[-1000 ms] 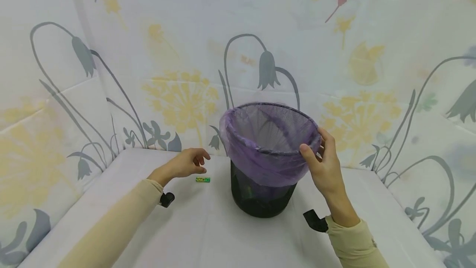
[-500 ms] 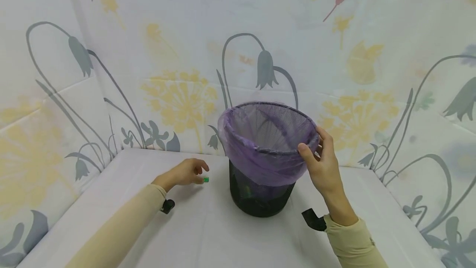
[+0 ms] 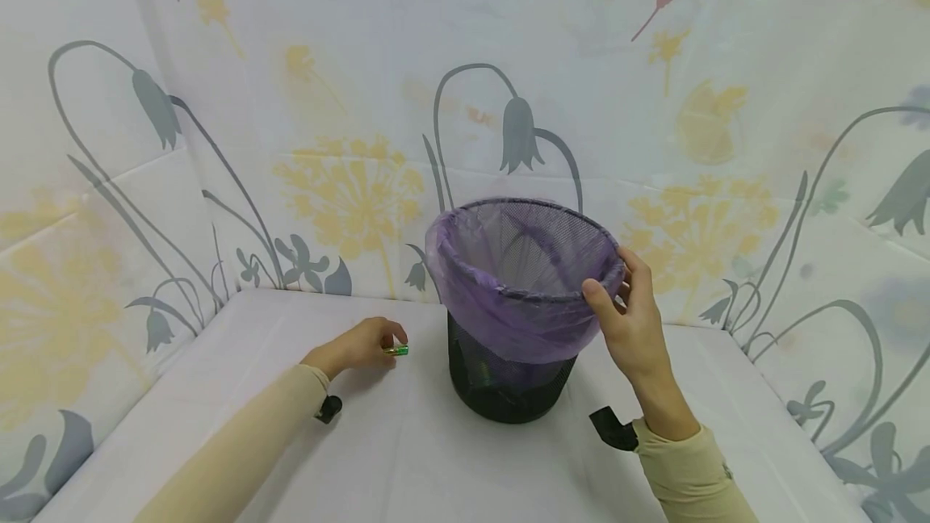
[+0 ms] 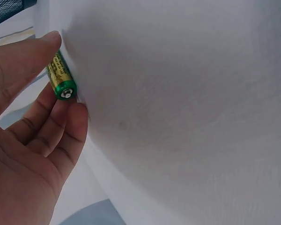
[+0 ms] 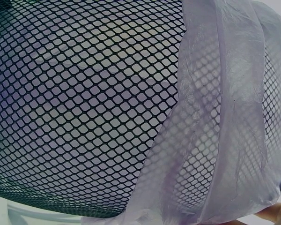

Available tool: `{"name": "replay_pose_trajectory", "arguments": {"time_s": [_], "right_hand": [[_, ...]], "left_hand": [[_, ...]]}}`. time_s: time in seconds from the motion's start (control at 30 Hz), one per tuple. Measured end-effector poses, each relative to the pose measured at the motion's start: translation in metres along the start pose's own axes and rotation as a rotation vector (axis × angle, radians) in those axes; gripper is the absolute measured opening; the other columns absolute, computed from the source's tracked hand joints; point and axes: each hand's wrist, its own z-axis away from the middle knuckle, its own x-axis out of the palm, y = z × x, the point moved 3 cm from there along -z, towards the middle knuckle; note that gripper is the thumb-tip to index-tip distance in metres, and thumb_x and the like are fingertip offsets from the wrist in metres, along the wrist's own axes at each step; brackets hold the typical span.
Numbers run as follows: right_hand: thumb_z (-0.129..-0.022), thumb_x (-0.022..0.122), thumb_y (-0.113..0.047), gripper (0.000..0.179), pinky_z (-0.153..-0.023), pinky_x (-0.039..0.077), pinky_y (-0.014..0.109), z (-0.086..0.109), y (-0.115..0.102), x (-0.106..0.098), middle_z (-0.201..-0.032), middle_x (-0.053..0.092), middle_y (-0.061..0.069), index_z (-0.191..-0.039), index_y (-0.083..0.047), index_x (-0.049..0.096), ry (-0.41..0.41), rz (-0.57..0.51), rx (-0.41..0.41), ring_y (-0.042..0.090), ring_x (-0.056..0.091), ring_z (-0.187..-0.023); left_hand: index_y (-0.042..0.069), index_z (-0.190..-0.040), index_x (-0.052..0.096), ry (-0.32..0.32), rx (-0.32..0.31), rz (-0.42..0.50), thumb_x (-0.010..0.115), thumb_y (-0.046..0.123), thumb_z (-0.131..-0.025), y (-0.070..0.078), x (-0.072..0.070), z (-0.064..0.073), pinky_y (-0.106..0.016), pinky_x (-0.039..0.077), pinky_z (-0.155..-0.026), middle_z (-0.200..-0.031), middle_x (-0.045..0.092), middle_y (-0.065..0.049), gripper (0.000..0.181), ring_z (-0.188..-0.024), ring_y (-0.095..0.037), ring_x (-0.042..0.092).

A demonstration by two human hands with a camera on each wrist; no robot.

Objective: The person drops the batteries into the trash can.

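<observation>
A small green and gold battery (image 4: 61, 77) sits between the thumb and curled fingers of my left hand (image 3: 363, 344), down at the white table. In the left wrist view the thumb overlaps the battery's far end, while its near end, with the metal tip, faces the camera. My right hand (image 3: 635, 329) grips the right rim of a black mesh wastebasket (image 3: 501, 394), thumb in front and fingers behind. A thin purple bin liner (image 3: 508, 325) is folded over that rim and lines the inside. Mesh and liner fill the right wrist view, with only a bit of the hand showing.
The basket stands upright on the white-covered table (image 3: 407, 458), right of the left hand. Flower-printed cloth (image 3: 363, 103) hangs close behind and at both sides. A black wrist mount (image 3: 613, 428) juts out below the right hand.
My left hand has lowered onto the battery and its thumb and fingers have closed round it. The right hand stays on the basket rim; the view shifts slightly.
</observation>
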Motion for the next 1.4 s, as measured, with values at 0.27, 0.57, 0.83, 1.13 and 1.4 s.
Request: {"name": "replay_pose_trajectory", "arguments": {"time_s": [0.27,0.57,0.83,1.13,1.4], "right_hand": [[-0.094,0.059,-0.024,0.064,-0.098,0.037,0.026,0.0,0.0,0.0,-0.137,0.042,0.012,-0.148,-0.016,0.025,0.003,0.003,0.001,0.027,0.046,-0.123],[-0.094,0.059,-0.024,0.064,-0.097,0.038,0.025,0.0,0.001,0.0,-0.137,0.043,0.012,-0.148,-0.015,0.025,0.006,0.004,0.001,0.026,0.046,-0.122],[-0.094,0.059,-0.022,0.064,-0.098,0.038,0.028,0.0,0.0,0.0,-0.137,0.043,0.012,-0.148,-0.015,0.025,0.004,-0.001,-0.001,0.026,0.046,-0.123],[-0.094,0.059,-0.02,0.063,-0.095,0.038,0.021,0.0,0.0,0.0,-0.136,0.043,0.011,-0.147,-0.016,0.025,0.008,-0.005,-0.004,0.026,0.046,-0.122],[-0.094,0.059,-0.022,0.064,-0.097,0.038,0.025,0.0,0.0,0.0,-0.138,0.041,0.011,-0.148,-0.016,0.025,0.003,0.006,-0.002,0.026,0.046,-0.123]], "left_hand": [[0.007,-0.103,0.067,-0.033,-0.044,-0.054,0.076,-0.002,-0.074,0.005,0.005,0.001,-0.031,0.046,-0.07,-0.081,0.059,-0.005,0.031,-0.073,-0.014,0.054],[0.007,-0.106,0.066,-0.062,-0.06,-0.066,0.073,-0.002,-0.076,0.008,0.007,0.002,-0.033,0.046,-0.07,-0.083,0.059,-0.005,0.032,-0.074,-0.015,0.052],[0.01,-0.113,0.066,-0.119,-0.094,-0.113,0.072,-0.005,-0.074,0.014,0.006,0.006,-0.036,0.047,-0.071,-0.084,0.06,-0.006,0.043,-0.077,-0.018,0.053],[0.009,-0.118,0.066,-0.139,-0.052,-0.162,0.062,-0.006,-0.081,0.018,0.009,0.006,-0.03,0.043,-0.063,-0.075,0.055,-0.001,0.041,-0.069,-0.015,0.049],[0.009,-0.114,0.065,-0.12,-0.069,-0.137,0.065,-0.007,-0.078,0.02,0.009,0.006,-0.032,0.045,-0.066,-0.078,0.057,-0.003,0.039,-0.071,-0.016,0.051]]}}
